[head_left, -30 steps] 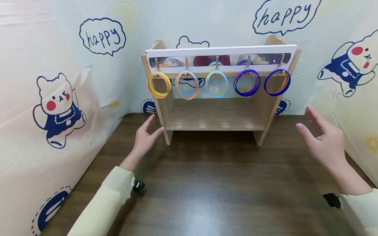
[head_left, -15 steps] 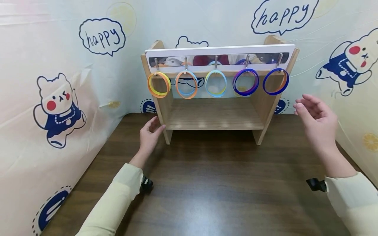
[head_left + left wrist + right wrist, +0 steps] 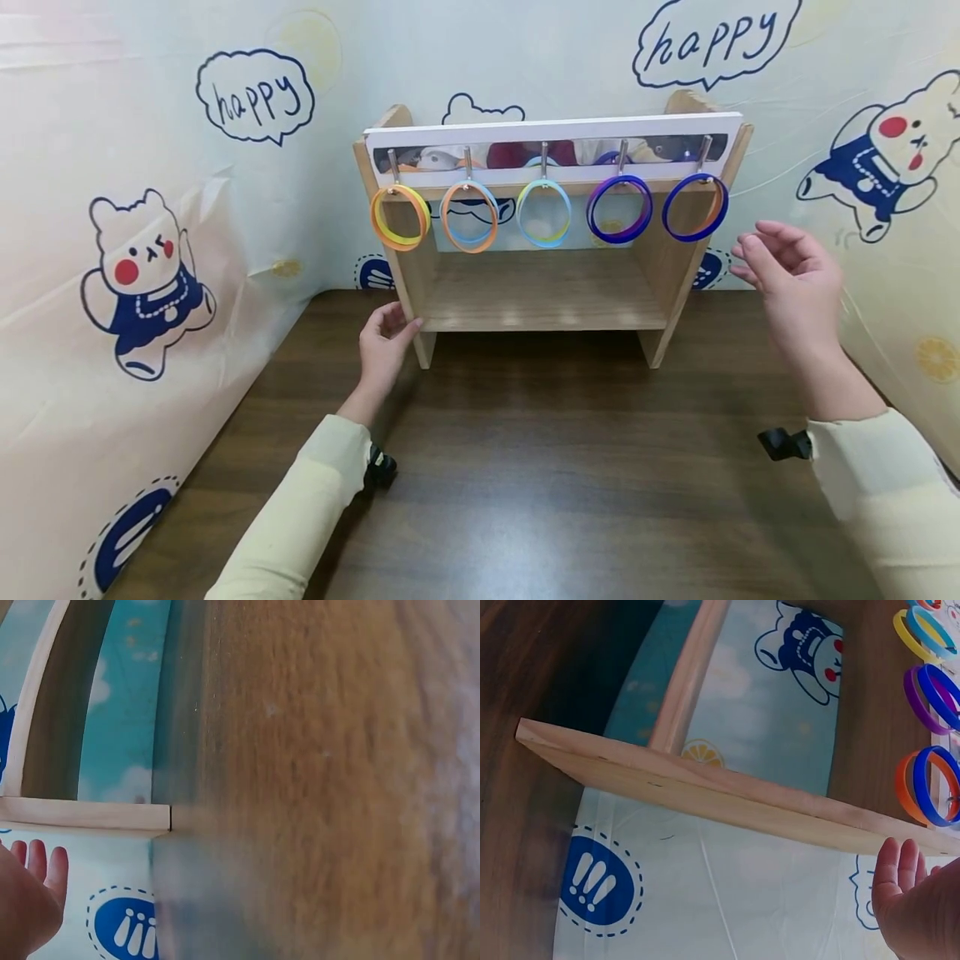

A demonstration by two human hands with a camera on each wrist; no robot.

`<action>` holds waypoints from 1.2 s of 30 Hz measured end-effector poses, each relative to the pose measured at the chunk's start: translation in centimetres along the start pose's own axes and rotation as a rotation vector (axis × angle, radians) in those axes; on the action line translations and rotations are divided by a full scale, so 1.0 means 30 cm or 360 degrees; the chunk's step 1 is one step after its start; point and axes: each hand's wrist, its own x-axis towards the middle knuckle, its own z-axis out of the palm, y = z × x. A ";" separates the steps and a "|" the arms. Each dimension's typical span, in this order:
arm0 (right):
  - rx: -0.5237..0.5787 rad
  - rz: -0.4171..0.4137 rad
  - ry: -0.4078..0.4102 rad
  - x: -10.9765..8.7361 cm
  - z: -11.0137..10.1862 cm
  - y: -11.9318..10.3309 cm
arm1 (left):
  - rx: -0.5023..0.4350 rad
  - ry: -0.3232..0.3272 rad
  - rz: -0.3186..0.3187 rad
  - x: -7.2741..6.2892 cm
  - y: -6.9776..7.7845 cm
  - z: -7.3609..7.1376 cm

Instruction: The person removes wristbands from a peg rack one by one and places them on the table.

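Note:
A wooden rack [image 3: 547,292] stands on the table, with silicone wristbands hanging from metal hooks on its white front strip. They are yellow-orange [image 3: 405,244], orange and light blue [image 3: 471,248], light blue and yellow [image 3: 545,244], dark blue and purple [image 3: 619,239], and dark blue and orange [image 3: 684,238]. My left hand [image 3: 382,354] is at the left side panel, its thumb tip at the front edge and its fingers along the outer side. In the left wrist view those fingers [image 3: 58,870] look extended. My right hand [image 3: 802,292], loosely bent and holding nothing, hovers right of the rack.
A brown wood-grain table [image 3: 525,467] lies under the rack. Printed cloth walls [image 3: 172,100] enclose it at the back and both sides. Each wrist wears a small black device [image 3: 783,444]. The rack's side panel [image 3: 742,799] fills the middle of the right wrist view.
My left hand has moved right and reached the rack's left panel. My right hand has come left and upward toward the right panel, its fingers more bent. The wristbands hang as before.

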 end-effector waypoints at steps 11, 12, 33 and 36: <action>0.0052 0.0078 -0.0027 0.029 0.037 -0.006 | 0.0033 0.0049 0.0037 -0.004 -0.012 0.017; 0.0042 0.0084 -0.0029 0.031 0.041 -0.006 | 0.0030 0.0051 0.0032 -0.005 -0.012 0.018; 0.0038 0.0231 0.0046 0.067 0.088 -0.012 | 0.0101 0.0030 0.0085 -0.007 -0.026 0.025; 0.0040 0.0239 0.0049 0.070 0.090 -0.010 | 0.0133 0.0006 0.0065 -0.005 -0.026 0.021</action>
